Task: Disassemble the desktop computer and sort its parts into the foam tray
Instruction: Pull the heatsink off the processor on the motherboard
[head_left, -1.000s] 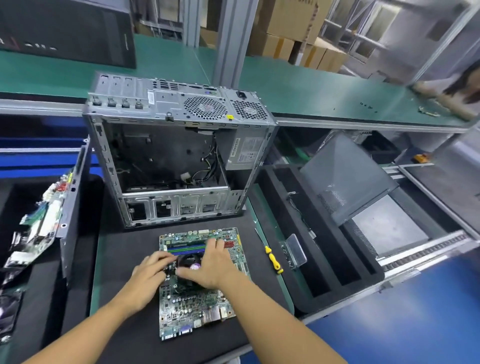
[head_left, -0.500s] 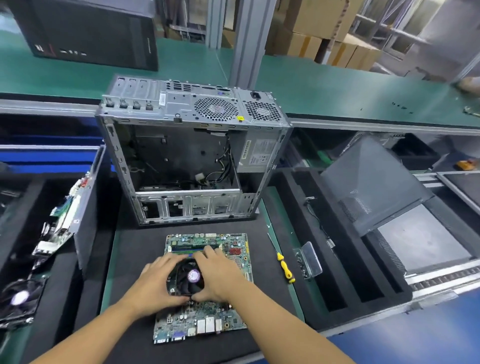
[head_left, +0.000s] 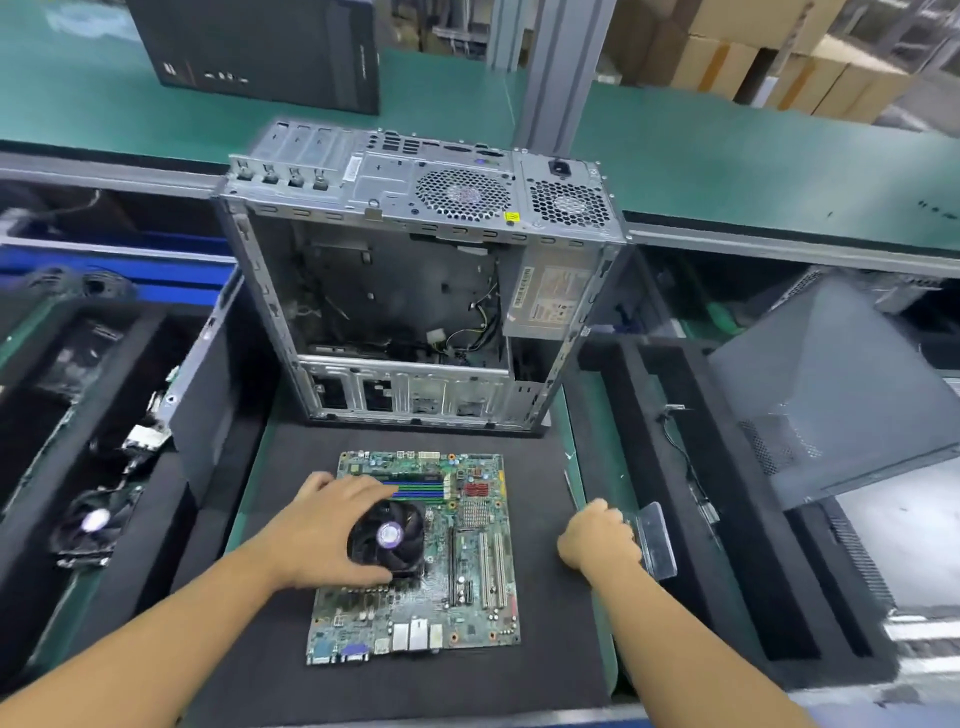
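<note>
The circuit board (head_left: 467, 571) lies flat near the worktop's (head_left: 577, 415) front edge. Its long axis runs front to back, with the ports toward the person. The fan (head_left: 387, 535) faces up on the board's left half, and the left hand (head_left: 322, 530) curls round its rim. The right hand (head_left: 597, 540) is curled just off the board's right edge. I cannot tell whether it holds anything.

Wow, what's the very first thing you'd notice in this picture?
The big metal computer case stands open in the middle, so you can see right inside. Just in front of it a green motherboard lies flat on the black mat, and the left hand grips the round black fan on it. The right hand is curled at the mat's right edge; what it holds is hidden.
</note>
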